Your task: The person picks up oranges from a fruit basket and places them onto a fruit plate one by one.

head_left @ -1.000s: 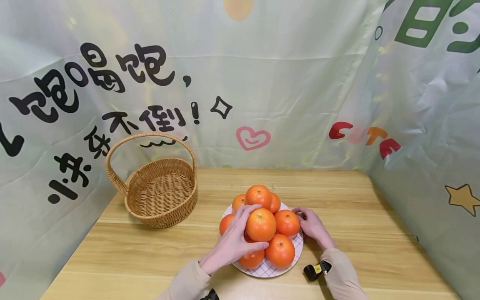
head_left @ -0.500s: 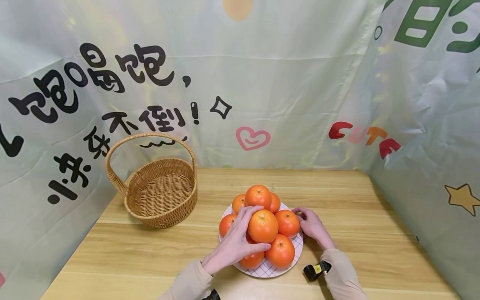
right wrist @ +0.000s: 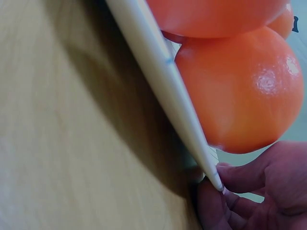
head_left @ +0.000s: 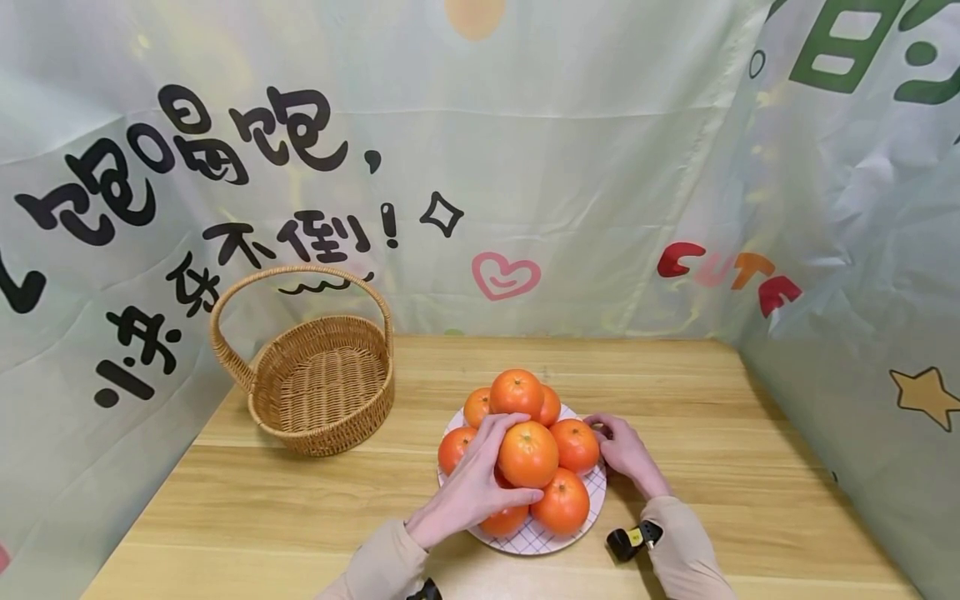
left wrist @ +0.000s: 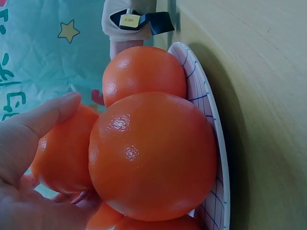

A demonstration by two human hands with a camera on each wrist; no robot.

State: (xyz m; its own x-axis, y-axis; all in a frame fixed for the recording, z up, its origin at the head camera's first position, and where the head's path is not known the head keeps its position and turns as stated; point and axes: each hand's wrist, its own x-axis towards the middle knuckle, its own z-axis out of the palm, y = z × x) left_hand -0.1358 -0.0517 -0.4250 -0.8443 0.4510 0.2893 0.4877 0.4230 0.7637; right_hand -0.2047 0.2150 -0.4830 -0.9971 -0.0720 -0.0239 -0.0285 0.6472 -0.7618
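Note:
Near the front of the table, a white plate with a blue check pattern [head_left: 528,546] bears a heap of several oranges [head_left: 576,446]. My left hand [head_left: 474,479] grips the upper front orange [head_left: 528,454], its thumb at the near side and fingers over the far side. That orange touches or nearly touches those around it. In the left wrist view, the thumb and fingers curl round the held orange [left wrist: 67,153] behind a nearer orange [left wrist: 153,155]. At the plate's right edge, my right hand [head_left: 628,454] pinches the rim [right wrist: 184,115], thumb above and fingers below.
A wicker basket [head_left: 322,433] with a tall handle stands at the back left of the wooden table [head_left: 315,533], with nothing seen in it. Printed cloth [head_left: 585,183] hangs behind the table and along both sides.
My left hand has shifted slightly right and down in the head view, together with the orange it grips. The right hand and the plate have stayed in place.

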